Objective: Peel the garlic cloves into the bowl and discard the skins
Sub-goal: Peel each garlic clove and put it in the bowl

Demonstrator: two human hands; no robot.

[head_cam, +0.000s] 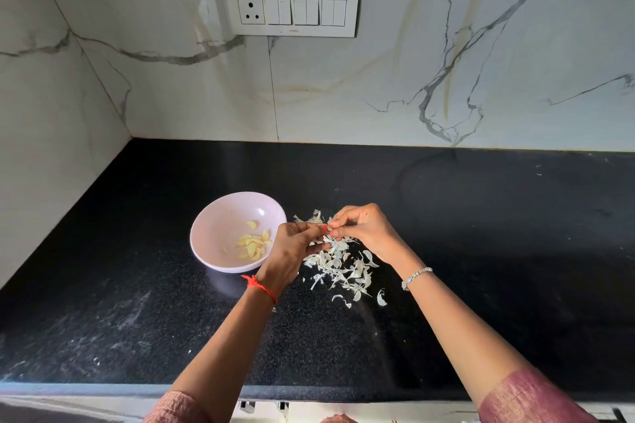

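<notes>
Above the skins pile (343, 268) on the counter (481, 216), L hand (295, 244) & R hand (360, 230) are pinching, prob., one clove (329, 229) together, while several peeled cloves (254, 245) are lying in the bowl (206, 226), skins discard still pending.

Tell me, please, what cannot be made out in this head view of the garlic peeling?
- Head view: the pinched piece between the left hand and right hand is mostly covered by fingertips; clove or skin, unclear.
- Head view: the bowl has its near-right rim hidden behind the left hand.
- Head view: whether unpeeled cloves lie among the skins is too small to tell.
- Head view: a pinkish object is cut off by the bottom edge.
</notes>
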